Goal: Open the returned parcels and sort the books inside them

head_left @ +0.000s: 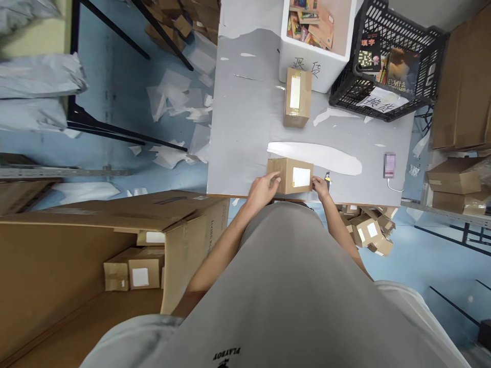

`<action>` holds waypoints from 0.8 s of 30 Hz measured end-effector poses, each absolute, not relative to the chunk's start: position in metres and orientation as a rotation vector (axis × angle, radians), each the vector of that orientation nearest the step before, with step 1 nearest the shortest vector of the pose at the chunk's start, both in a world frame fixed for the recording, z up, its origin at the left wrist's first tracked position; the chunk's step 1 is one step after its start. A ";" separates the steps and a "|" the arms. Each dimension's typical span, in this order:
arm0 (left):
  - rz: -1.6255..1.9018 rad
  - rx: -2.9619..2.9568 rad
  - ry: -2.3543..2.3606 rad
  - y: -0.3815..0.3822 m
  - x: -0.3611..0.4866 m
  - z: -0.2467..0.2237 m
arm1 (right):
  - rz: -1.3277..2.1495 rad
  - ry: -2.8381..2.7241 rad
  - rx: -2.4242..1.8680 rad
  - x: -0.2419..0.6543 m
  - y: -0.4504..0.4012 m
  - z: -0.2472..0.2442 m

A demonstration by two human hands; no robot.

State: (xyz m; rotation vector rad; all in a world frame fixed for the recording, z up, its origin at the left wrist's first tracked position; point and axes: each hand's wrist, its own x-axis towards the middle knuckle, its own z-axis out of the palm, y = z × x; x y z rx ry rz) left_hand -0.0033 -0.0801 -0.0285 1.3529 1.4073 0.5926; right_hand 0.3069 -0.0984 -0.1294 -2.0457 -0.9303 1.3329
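One big open carton point(195, 245) at left, at least three small boxes point(143, 271) inside. One grey table point(245, 117). One black plastic crate point(345, 97), several books inside, overlap too heavy to count. One white tub point(291, 59), many booklets, not countable. Two small brown boxes on the table: one labelled box point(286, 186) at the near edge between the hands, one taped box point(305, 97) farther off, just beside the tub. One long white strip point(318, 153) lies behind the labelled box. Two hands: left hand point(264, 189) half curled, fingertips at the box's left end; right hand point(320, 186) bent, fingertips at its right end. Both look to touch it; how firm the hold is, cannot tell. One phone-like item point(389, 164), face blurred, cable attached. One small knife-like tool point(327, 178) just right of the box, type unclear. Handling, judged: the labelled box is probably light to moderate, contents unseen; stiff cardboard, could dent at corners if squeezed; taped or glossy patches may be slick. Best hold: both palms flat on opposite ends, low down, off the label.
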 end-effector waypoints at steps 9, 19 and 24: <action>0.302 1.215 1.879 -0.042 -0.052 -0.102 | 1.423 -0.933 -2.111 0.253 -0.093 -0.112; 0.312 1.058 1.833 -0.030 -0.113 -0.157 | 1.258 -1.663 -2.043 0.169 -0.095 -0.018; 0.316 0.999 1.818 -0.029 -0.134 -0.173 | 1.296 -2.068 -1.896 0.105 -0.096 0.033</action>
